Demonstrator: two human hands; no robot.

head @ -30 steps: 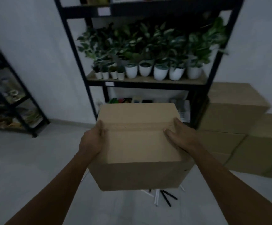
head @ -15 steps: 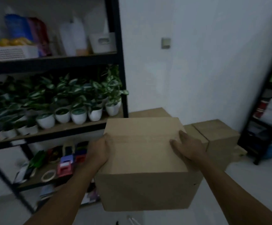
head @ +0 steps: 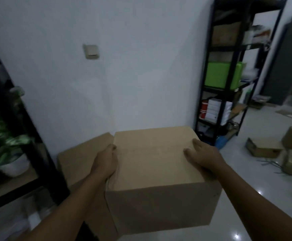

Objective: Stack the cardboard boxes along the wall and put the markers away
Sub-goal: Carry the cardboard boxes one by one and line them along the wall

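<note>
While the view has swung right, away from the plant shelf it faced a second ago, I now have the white wall (head: pixel 141 75) ahead with the cardboard box (head: pixel 157 174) carried in front of it. My left hand (head: pixel 105 162) grips its left top edge, fingers curled over the rim; my right hand (head: pixel 202 159) presses the right top edge, fingers spread on the lid and wrapping the corner. Just behind and left of the load, a second cardboard box (head: pixel 84 157) sits against the wall, so I judge the turn has brought me to the stacking spot, with the set-down yet to come. I see no markers in this view. The glossy pale floor (head: pixel 263 197) reflects light; more loose boxes (head: pixel 263 147) lie well apart at its right edge. A black shelving rack (head: pixel 228 80) stands in the corner, a potted plant (head: pixel 11 153) on the left rack.
</note>
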